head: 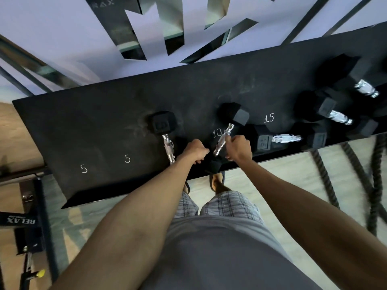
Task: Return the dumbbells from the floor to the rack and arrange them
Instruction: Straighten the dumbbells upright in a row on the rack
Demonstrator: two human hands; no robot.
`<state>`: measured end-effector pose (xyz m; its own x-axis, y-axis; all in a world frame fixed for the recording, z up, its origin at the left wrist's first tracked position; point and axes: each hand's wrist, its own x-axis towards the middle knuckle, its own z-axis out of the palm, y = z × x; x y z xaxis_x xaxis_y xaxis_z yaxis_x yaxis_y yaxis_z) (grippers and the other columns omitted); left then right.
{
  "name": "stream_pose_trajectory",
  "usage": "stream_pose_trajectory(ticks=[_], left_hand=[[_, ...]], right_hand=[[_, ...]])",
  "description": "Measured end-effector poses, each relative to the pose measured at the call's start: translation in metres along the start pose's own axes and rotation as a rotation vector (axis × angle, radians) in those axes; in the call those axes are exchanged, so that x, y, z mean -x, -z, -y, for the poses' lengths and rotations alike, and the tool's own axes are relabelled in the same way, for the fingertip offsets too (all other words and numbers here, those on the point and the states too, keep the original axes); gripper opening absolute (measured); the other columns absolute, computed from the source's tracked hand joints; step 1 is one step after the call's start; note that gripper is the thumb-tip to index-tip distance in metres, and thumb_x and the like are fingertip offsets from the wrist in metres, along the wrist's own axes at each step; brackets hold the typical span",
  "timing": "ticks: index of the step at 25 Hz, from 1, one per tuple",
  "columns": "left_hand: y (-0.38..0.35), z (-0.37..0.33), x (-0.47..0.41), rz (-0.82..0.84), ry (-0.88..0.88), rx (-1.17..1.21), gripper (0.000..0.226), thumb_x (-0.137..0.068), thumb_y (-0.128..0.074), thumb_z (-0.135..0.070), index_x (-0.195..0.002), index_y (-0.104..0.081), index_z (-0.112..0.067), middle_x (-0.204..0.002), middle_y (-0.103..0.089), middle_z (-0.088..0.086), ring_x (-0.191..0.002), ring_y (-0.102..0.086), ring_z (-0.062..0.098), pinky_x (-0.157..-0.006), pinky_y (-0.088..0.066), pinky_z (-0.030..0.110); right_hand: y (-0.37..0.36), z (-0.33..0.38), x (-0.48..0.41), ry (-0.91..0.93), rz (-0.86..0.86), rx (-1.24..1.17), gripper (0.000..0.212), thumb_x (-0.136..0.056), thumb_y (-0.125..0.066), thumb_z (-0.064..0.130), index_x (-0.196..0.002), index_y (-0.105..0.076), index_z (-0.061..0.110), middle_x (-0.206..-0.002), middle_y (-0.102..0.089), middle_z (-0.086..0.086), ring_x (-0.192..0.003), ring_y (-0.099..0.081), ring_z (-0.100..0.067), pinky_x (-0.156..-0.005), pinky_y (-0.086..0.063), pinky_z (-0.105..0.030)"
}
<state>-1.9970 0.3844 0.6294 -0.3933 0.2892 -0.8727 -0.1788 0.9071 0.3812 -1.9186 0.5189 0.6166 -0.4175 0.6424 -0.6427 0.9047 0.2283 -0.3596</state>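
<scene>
The black rack shelf (94, 126) carries chalk numbers 5, 5, 10 and 15. A black hex dumbbell (233, 114) lies by the 10 mark, its chrome handle slanting toward me. My right hand (239, 148) is closed on that handle. My left hand (194, 150) is curled at the shelf's front edge, just left of this dumbbell's near head (215, 164); what it grips is hidden. A smaller dumbbell (163, 124) rests further left, its near head behind my left hand. A 15 dumbbell (287, 138) lies sideways on the right.
Two bigger dumbbells (326, 107) (343, 68) sit at the shelf's right end. Thick battle ropes (326, 176) hang below it on the right. A frame with a RELAX label (21, 220) stands at lower left. My feet are under the shelf's front edge.
</scene>
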Motion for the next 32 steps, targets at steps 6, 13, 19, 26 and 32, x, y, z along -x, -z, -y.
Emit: stream_pose_trajectory(ticks=[6, 13, 19, 26, 32], left_hand=[[-0.030, -0.036, -0.020, -0.134, -0.003, -0.042, 0.022, -0.085, -0.064, -0.032, -0.083, -0.071, -0.012, -0.086, -0.069, 0.006, -0.084, -0.066, 0.025, -0.075, -0.054, 0.034], [-0.060, -0.037, -0.035, -0.264, -0.012, 0.229, 0.027, -0.087, -0.067, -0.019, -0.111, -0.066, -0.007, -0.109, -0.070, 0.013, -0.101, -0.066, 0.025, -0.084, -0.051, 0.033], [-0.075, -0.042, -0.043, -0.343, 0.033, 0.242, 0.028, -0.084, -0.070, -0.022, -0.108, -0.066, -0.009, -0.107, -0.070, 0.013, -0.101, -0.065, 0.028, -0.079, -0.048, 0.033], [-0.067, -0.068, -0.040, -0.379, -0.037, 0.437, 0.027, -0.089, -0.065, -0.018, -0.111, -0.064, -0.005, -0.104, -0.069, 0.010, -0.094, -0.064, 0.020, -0.072, -0.042, 0.024], [-0.062, -0.067, -0.046, -0.398, -0.028, 0.480, 0.024, -0.090, -0.063, -0.018, -0.110, -0.063, -0.005, -0.100, -0.069, 0.010, -0.086, -0.062, 0.017, -0.069, -0.041, 0.024]], right_hand=[[0.014, -0.010, -0.040, 0.042, 0.218, -0.111, 0.040, -0.090, -0.054, 0.046, -0.071, -0.067, 0.013, -0.084, -0.073, -0.015, -0.082, -0.071, -0.032, -0.081, -0.058, -0.049], [0.016, -0.004, -0.052, -0.062, 0.392, -0.589, 0.008, -0.094, -0.056, 0.012, -0.090, -0.063, 0.012, -0.101, -0.068, -0.015, -0.102, -0.067, -0.029, -0.092, -0.056, -0.047], [0.007, -0.007, -0.057, -0.032, 0.292, -0.464, 0.010, -0.091, -0.059, 0.022, -0.086, -0.067, 0.019, -0.096, -0.072, -0.009, -0.092, -0.069, -0.023, -0.087, -0.057, -0.043], [0.030, 0.027, -0.071, 0.295, 0.257, -0.205, 0.023, -0.091, -0.059, 0.020, -0.104, -0.067, 0.003, -0.096, -0.072, -0.011, -0.090, -0.068, -0.023, -0.076, -0.055, -0.034], [0.027, 0.041, -0.082, 0.439, 0.249, -0.058, 0.022, -0.091, -0.059, 0.020, -0.097, -0.067, 0.000, -0.093, -0.072, -0.013, -0.090, -0.067, -0.027, -0.071, -0.047, -0.030]])
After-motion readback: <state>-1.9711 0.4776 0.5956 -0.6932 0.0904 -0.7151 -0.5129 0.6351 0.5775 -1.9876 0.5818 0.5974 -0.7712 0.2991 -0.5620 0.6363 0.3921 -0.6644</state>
